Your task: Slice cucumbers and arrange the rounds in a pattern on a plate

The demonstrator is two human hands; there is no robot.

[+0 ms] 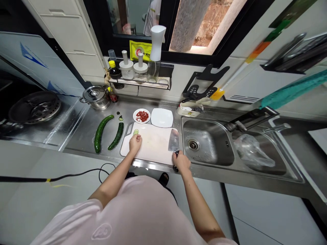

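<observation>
My right hand (182,161) grips the black handle of a cleaver (174,140), whose broad blade lies over the right end of the white cutting board (153,144). At the board's left side, my left hand (135,143) has its fingers curled together right by a few thin cucumber slices (136,131). Whether any slice is pinched in those fingers is hidden. Left of the board lie a short dark cucumber (116,136) and a longer one (101,133). Small cut-off cucumber ends (121,118) rest above the shorter piece.
Behind the board stand a plate of chopped red pieces (141,116) and a white square plate (161,117). A steel sink (209,144) borders the right side. A lidded pot (95,97) is at the back left, with a condiment rack (143,81) above the counter.
</observation>
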